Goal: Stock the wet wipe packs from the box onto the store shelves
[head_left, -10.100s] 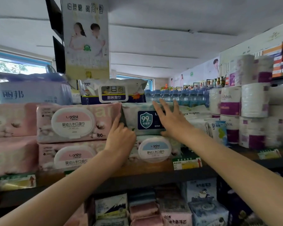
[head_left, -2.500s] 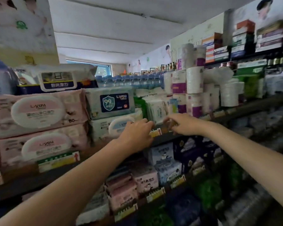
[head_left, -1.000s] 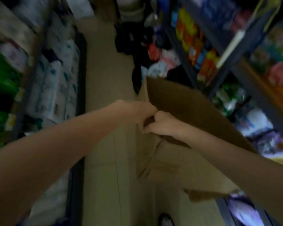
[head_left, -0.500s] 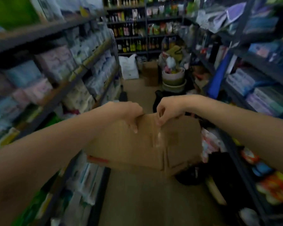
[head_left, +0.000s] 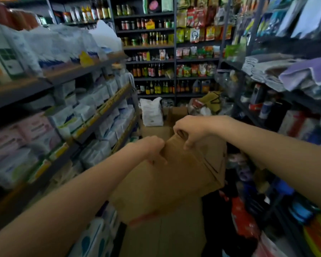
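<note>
A brown cardboard box [head_left: 167, 184] hangs in the air in the middle of the aisle, its top edge held by both hands. My left hand [head_left: 152, 149] grips the near left part of that edge. My right hand [head_left: 190, 129] grips the edge a little farther away and to the right. The inside of the box is hidden from me. Wet wipe packs [head_left: 35, 130] in pink and white lie stacked on the shelves [head_left: 100, 110] along the left side.
Shelves of bottles and snack bags [head_left: 156, 52] close the far end of the aisle. A white sack [head_left: 152, 112] and another carton [head_left: 176, 113] stand on the floor ahead. Shelves [head_left: 278, 101] with cloths and goods line the right side, with bags piled at their foot.
Both hands left the top shelf and took hold of the box. In the last half second the box swung up and tilted, and my view turned down the aisle.
</note>
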Demonstrator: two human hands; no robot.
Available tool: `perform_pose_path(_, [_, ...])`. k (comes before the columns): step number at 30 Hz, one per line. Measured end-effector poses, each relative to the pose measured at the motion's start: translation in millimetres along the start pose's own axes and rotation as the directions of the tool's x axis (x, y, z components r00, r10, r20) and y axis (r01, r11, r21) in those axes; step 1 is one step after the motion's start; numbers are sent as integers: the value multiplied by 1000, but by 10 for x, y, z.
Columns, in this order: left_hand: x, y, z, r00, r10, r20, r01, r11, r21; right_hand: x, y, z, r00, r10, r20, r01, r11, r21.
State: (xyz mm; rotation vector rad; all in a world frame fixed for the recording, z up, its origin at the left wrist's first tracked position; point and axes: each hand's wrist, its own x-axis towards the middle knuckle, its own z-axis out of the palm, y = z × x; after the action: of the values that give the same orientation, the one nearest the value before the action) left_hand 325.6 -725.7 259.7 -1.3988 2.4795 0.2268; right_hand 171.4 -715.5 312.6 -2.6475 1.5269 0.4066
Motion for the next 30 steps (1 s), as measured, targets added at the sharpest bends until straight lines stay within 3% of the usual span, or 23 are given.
perform_pose_path(6, [1616, -817, -290, 999, 25, -41, -26, 999, -24, 1651, 958, -328, 997, -1, 79, 21, 966, -258])
perform_pose_path(11, [3091, -1545, -684, 994, 58, -95, -65, 995, -75, 3127, 2022, -382, 998, 19, 63, 4, 935, -354])
perform_pose_path(15, [4140, -1943, -1209, 985, 124, -118, -137, 984, -111, 3849, 2822, -658, 999, 36, 7, -31, 934, -355])
perform_pose_path(22, [6301, -2504, -1907, 958, 99, -269, -140, 980, -139, 5312, 4529, -944, 991, 106, -76, -127, 919, -374])
perform_pose_path(30, [8604, -3543, -2743, 983, 85, -164, -98, 993, -72, 7246, 6066, -1443, 993, 106, -56, -118, 932, -343])
